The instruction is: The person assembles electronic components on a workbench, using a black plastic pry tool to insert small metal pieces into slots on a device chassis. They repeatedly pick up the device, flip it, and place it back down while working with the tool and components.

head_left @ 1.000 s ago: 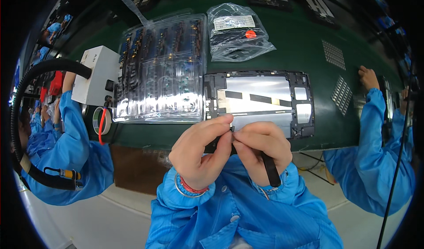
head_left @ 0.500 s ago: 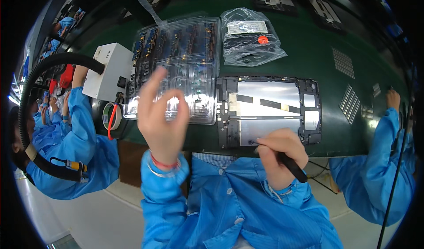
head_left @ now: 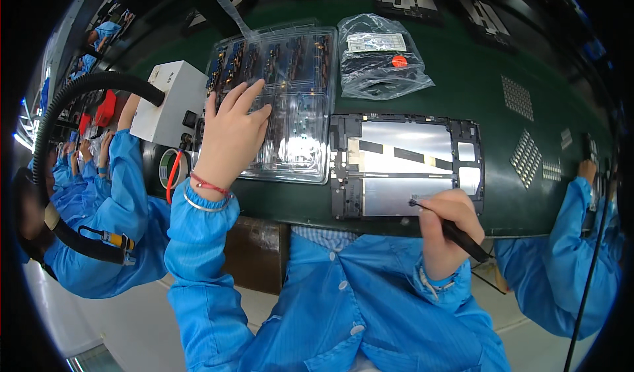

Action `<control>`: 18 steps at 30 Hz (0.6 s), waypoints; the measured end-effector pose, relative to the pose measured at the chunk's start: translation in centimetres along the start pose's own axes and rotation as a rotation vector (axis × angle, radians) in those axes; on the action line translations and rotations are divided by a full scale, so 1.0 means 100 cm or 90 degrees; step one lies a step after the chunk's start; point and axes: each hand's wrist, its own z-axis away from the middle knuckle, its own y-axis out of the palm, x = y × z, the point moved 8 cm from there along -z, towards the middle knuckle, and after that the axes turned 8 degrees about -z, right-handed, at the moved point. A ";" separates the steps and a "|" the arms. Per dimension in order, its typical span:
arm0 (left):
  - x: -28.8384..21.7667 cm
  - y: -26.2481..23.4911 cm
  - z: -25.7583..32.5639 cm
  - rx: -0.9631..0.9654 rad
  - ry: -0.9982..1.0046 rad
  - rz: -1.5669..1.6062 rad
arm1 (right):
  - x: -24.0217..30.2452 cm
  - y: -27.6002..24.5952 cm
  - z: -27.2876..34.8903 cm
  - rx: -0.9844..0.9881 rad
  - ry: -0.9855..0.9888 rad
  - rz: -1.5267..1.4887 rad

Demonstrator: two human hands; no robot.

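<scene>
My left hand (head_left: 232, 134) is over the clear plastic tray (head_left: 310, 174), fingers apart and bent toward its compartments. Small circuit boards (head_left: 273, 58) fill the tray's far row. Whether the fingertips touch a board is hard to tell, but nothing shows in the hand. My right hand (head_left: 452, 230) grips a slim black pen-like tool (head_left: 465, 241). The tool's dark tip sticks out past the thumb, just over the near edge of an opened tablet housing (head_left: 403, 197). This housing lies flat on the green table, with silver plates and black strips inside.
A clear bag (head_left: 383, 55) with dark contents lies beyond the housing. On the left stand a white box (head_left: 170, 101) with a black hose (head_left: 86, 85) and a tape roll (head_left: 170, 169). Sheets of small pads (head_left: 526, 157) lie right. Co-workers' sleeves (head_left: 125, 200) flank me.
My left hand has moved from a raised pinch-like pose to the tray, its fingers spreading. My right hand has shifted slightly right with the black tool.
</scene>
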 end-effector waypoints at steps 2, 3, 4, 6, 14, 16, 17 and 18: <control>-0.001 -0.008 0.004 0.031 -0.042 -0.016 | 0.001 -0.014 -0.002 -0.004 0.012 0.031; -0.002 -0.017 0.000 0.002 -0.060 0.024 | -0.002 -0.024 -0.002 -0.001 0.013 0.062; -0.008 -0.029 -0.009 -0.032 -0.076 0.070 | -0.003 -0.038 -0.005 -0.006 -0.002 0.072; -0.033 -0.056 -0.024 -0.107 -0.063 0.202 | -0.003 -0.059 -0.017 0.004 -0.032 0.118; -0.147 -0.004 -0.073 0.064 -0.006 0.402 | -0.056 -0.027 -0.095 0.203 -0.101 0.494; -0.148 0.005 -0.074 0.013 -0.034 0.419 | -0.063 -0.011 -0.092 0.239 -0.173 0.497; -0.147 0.010 -0.073 -0.011 -0.049 0.427 | -0.067 -0.004 -0.089 0.270 -0.206 0.504; -0.146 0.013 -0.073 -0.033 -0.052 0.442 | -0.072 -0.001 -0.086 0.274 -0.284 0.499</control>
